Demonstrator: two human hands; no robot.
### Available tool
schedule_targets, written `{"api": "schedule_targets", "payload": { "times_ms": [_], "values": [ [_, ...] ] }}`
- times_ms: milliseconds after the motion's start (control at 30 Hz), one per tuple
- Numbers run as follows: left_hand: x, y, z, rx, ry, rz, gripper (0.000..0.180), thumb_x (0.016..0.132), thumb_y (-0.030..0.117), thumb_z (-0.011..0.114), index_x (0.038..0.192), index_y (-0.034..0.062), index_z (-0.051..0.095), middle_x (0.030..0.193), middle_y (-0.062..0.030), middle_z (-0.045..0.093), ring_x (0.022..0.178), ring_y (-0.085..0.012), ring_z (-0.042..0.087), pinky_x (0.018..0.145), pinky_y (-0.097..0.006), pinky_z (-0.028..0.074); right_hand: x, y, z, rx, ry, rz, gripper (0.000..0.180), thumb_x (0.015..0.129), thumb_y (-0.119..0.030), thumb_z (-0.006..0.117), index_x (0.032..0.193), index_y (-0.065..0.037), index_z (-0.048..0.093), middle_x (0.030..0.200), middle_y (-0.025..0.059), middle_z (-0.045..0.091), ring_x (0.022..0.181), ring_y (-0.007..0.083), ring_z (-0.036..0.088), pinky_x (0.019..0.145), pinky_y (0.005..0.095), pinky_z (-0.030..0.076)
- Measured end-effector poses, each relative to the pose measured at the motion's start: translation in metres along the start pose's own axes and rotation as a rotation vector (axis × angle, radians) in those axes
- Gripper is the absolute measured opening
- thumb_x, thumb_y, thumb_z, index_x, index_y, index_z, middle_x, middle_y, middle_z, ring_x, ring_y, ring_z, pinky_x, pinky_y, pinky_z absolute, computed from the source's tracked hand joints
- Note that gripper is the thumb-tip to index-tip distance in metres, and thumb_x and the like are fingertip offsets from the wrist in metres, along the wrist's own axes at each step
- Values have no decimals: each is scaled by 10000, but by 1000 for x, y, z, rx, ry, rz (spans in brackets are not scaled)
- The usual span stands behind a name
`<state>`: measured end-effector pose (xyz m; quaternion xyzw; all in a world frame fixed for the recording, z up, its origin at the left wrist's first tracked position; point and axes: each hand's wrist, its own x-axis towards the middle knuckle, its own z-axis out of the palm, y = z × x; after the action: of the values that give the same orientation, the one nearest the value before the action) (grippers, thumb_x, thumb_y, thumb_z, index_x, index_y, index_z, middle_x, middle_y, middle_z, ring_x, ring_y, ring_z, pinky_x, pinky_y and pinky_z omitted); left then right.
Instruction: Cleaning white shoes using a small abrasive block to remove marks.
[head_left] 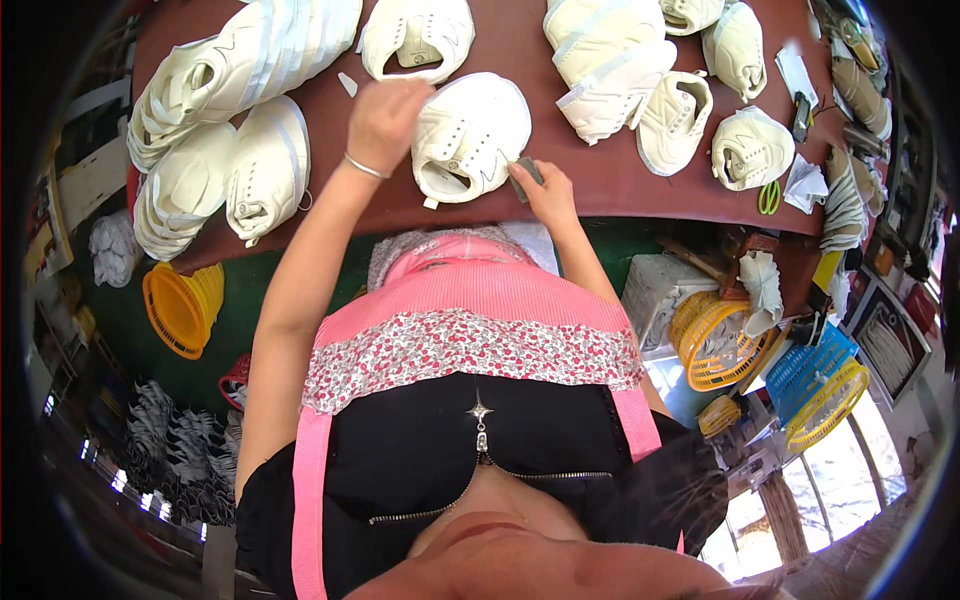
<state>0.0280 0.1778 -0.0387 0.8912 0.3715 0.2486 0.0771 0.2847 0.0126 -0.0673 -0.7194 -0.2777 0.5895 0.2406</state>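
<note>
A white shoe upper [478,120] with rows of lace holes lies in front of me at the table's near edge, its opening toward me. My left hand [388,122] is at its left side, slightly blurred, fingers curled together; what they hold, if anything, is hidden. A small dark grey flat block [526,178] is gripped between the thumb and fingers of my right hand [552,195], beside the upper's lower right edge. Just beyond my left hand another white upper [418,35] lies on the red-brown table [620,190].
Stacked white uppers [225,75] fill the table's left, with more uppers [605,70] on the right. Green-handled scissors [769,198] and a black cutter [802,117] lie at the right. Yellow baskets [183,310] stand below the table on both sides.
</note>
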Motion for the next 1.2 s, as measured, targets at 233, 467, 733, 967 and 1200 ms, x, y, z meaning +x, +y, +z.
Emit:
{"api": "schedule_targets", "payload": {
  "times_ms": [233, 467, 733, 967, 1200],
  "values": [
    [-6, 2, 30, -112, -158, -182, 530, 919, 294, 670, 1372, 55, 536, 1437, -159, 540, 1323, -321, 509, 1140, -485, 365, 45, -46, -5, -222, 280, -456, 359, 903, -347, 722, 903, 12, 699, 904, 202, 656, 831, 374, 637, 756, 453, 492],
    [-46, 51, 29, -116, -474, -282, 640, 980, 360, 565, 1462, -34, 415, 1538, -207, 411, 1435, -371, 376, 1181, -472, 310, 75, -82, 21, -498, 414, -706, 315, 915, -334, 713, 908, -20, 693, 818, 169, 636, 752, 353, 610, 705, 439, 483],
    [-63, 67, 38, -74, -554, -401, 712, 964, 310, 581, 1529, -25, 307, 1618, -178, 275, 1496, -349, 265, 1211, -462, 261, 107, -68, 15, -996, 312, -855, 283, 877, -374, 699, 787, -105, 697, 698, 107, 689, 643, 293, 687, 585, 436, 544],
    [-65, 75, 39, -93, -520, -424, 714, 948, 276, 608, 1534, -5, 311, 1626, -157, 265, 1500, -337, 259, 1213, -449, 264, 87, -74, 46, -799, 294, -903, 260, 906, -331, 674, 793, -99, 704, 729, 131, 694, 676, 317, 688, 620, 468, 528],
    [-63, 71, 46, -94, -508, -472, 714, 930, 242, 631, 1536, 19, 328, 1625, -144, 275, 1509, -319, 246, 1216, -456, 258, 92, -84, 27, -1122, 316, -597, 273, 888, -338, 678, 764, -96, 696, 726, 133, 705, 674, 301, 692, 661, 452, 494]
  ]
}}
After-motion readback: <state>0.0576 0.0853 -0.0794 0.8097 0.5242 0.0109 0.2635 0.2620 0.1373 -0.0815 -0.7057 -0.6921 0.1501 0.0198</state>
